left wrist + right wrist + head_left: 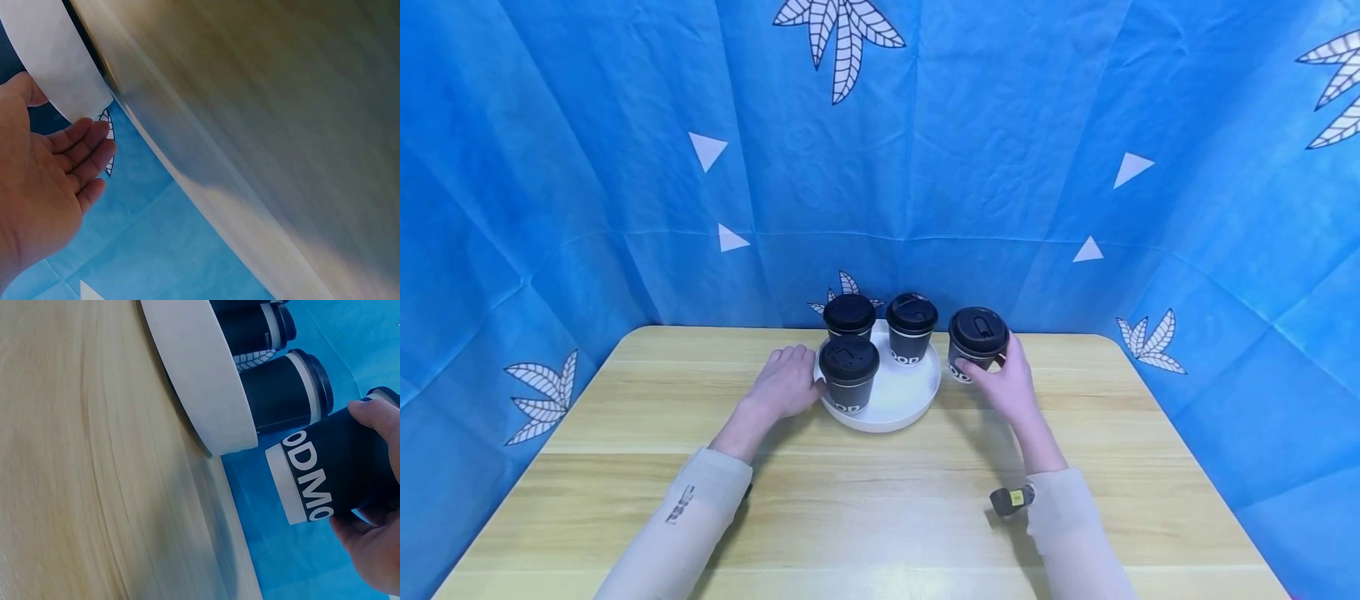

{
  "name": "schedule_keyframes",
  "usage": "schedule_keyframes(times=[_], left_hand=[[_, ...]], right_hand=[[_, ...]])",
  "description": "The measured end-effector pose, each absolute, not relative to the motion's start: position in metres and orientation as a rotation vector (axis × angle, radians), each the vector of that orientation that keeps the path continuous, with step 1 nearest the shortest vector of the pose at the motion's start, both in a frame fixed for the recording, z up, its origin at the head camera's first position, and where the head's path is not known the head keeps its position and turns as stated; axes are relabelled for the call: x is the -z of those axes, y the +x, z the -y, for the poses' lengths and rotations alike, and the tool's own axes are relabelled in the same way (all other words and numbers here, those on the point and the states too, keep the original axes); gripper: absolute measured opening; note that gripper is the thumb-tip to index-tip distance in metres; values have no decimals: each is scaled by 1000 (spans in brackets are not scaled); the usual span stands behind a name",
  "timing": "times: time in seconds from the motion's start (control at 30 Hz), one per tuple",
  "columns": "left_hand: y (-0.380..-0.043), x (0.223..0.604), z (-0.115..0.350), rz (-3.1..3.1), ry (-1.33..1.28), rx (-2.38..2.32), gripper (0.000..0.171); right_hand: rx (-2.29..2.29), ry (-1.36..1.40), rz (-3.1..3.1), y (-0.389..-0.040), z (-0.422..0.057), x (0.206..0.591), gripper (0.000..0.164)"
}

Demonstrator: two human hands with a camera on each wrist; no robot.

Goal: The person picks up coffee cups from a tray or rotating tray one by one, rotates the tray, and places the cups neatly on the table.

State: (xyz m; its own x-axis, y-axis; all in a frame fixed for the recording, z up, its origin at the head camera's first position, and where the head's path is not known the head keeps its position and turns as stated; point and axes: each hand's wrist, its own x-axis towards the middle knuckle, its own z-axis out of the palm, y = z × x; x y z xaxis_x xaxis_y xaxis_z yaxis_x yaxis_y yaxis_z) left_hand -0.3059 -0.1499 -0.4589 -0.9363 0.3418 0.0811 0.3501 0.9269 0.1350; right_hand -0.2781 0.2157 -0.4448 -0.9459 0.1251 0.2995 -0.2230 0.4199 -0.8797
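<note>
Looking down from the head view, a wooden table [865, 500] stands inside a blue cloth backdrop [625, 167] printed with white leaves and triangles. A round white tray [901, 400] sits near the table's far edge and carries three black lidded paper cups: the front cup [848, 375], the rear left cup [849, 317] and the rear right cup [912, 327]. The right hand [1011, 385] grips a fourth black lidded cup [976, 343] just beside the tray's right rim, outside the tray, fingers curled round its wall. The left hand [786, 383] rests at the tray's left rim with fingers relaxed and extended, holding nothing. A small dark device [1011, 498] is strapped at the right wrist.

In the left wrist view, the left hand [44, 187] shows an open palm with the fingers [87, 147] nearly straight, their tips touching or just beside the tray's white rim [62, 69]. The table edge [250, 156] is blurred.

In the right wrist view, the right hand [375, 544] wraps the held cup [331, 478], whose white band and white lettering are visible. The cup appears clear of the table; contact cannot be confirmed. Tray cups [284, 390] stand behind the tray wall [200, 381].
</note>
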Motion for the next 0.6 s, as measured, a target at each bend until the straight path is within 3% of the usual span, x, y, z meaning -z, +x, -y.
schedule_keyframes(times=[0.6], left_hand=[[-306,458,150,3023,-552,237,48]], right_hand=[[-1509,24,2330,-283,-236,449,84]])
